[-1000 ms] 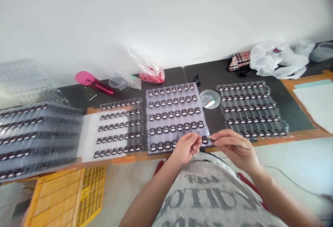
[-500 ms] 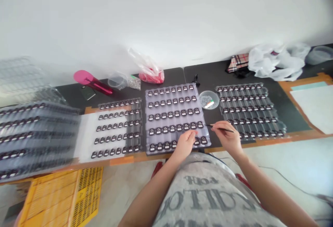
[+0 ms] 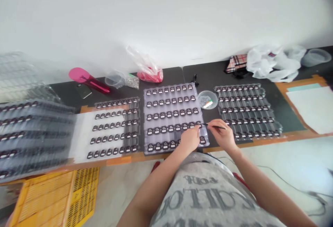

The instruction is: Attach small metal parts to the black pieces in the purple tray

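My right hand (image 3: 223,136) pinches a slim dark tool (image 3: 217,127) that looks like tweezers. Its tip points left, to the right end of the fourth row in the middle tray. Over that tray (image 3: 170,138) lies my left hand (image 3: 190,139), fingers closed together and fingertips at the last black part (image 3: 198,123) of the row. Whether those fingers grip the part is too small to tell. Rows of small black parts with white labels fill the clear plastic tray, and my left hand hides some of the front row. A round clear bowl (image 3: 207,100) of tiny clear pieces stands just behind.
Similar trays lie right (image 3: 246,113) and left (image 3: 130,126), with a tall tray stack (image 3: 49,137) further left. Behind are a pink object (image 3: 90,80), a bag with red contents (image 3: 149,74) and white plastic bags (image 3: 275,62). A yellow crate (image 3: 52,195) sits below the table edge.
My left hand has moved right and up to the end of the fourth row. My right hand has shifted slightly left, bringing the tool's tip to the same part.
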`<state>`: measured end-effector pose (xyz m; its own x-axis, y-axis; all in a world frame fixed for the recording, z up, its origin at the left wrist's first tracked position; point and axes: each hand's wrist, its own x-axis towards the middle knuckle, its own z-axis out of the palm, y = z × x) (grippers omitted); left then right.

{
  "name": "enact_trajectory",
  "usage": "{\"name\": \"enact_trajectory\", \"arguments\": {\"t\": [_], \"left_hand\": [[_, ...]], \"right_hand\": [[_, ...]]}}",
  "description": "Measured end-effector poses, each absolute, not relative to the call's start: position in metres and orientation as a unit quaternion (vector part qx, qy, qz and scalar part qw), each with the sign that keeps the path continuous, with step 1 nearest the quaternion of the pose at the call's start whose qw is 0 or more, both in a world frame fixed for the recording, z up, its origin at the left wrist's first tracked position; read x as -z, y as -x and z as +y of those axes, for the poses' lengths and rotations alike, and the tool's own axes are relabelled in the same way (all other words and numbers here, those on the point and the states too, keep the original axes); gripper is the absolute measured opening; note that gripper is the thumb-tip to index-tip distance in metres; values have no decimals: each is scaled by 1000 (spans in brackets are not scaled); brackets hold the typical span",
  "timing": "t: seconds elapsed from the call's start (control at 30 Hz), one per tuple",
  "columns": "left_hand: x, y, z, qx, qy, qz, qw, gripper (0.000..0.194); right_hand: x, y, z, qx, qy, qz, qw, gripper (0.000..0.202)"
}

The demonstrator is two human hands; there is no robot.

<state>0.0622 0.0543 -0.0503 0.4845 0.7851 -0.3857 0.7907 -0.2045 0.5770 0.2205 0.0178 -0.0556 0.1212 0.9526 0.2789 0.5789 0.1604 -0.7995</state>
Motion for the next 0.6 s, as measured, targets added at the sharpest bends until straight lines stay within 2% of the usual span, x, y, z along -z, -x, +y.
{"name": "enact_trajectory", "arguments": {"t": [0.6], "left_hand": [[50, -63, 53, 21, -799, 492, 346, 38]], "right_hand": [[57, -220, 18, -218, 583, -662, 417, 12]]}}
